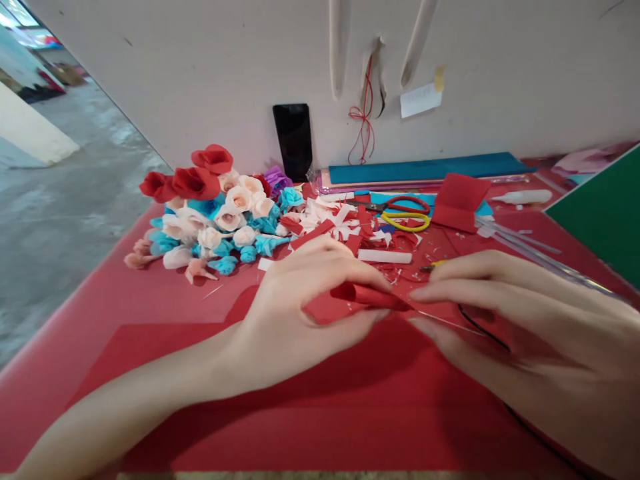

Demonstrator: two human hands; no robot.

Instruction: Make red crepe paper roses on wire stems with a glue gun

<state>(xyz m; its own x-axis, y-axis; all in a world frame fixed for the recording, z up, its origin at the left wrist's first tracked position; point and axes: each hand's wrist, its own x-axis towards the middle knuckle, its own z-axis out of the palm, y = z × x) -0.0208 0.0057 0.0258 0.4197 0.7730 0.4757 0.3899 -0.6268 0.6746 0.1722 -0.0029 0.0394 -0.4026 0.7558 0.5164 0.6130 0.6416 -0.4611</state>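
My left hand (305, 300) is closed, thumb and fingertips pinching a small rolled piece of red crepe paper (370, 297) above the table. From the paper's narrow right end, a thin wire (450, 321) runs toward my right palm. My right hand (520, 320) is just right of the paper's tip, its thumb and forefinger parted with the wire passing between them. Behind that hand a black cord (487, 327) shows in part. Beneath both hands lies a large sheet of red paper (280, 427).
Paper flowers (230, 220) in several colours are heaped at the left. Behind my hands are paper scraps (340, 223), scissors (405, 213), a white stick (385, 257) and a red paper piece (460, 200). A black phone (293, 141) leans on the white board (225, 73). A green panel (605, 213) stands right.
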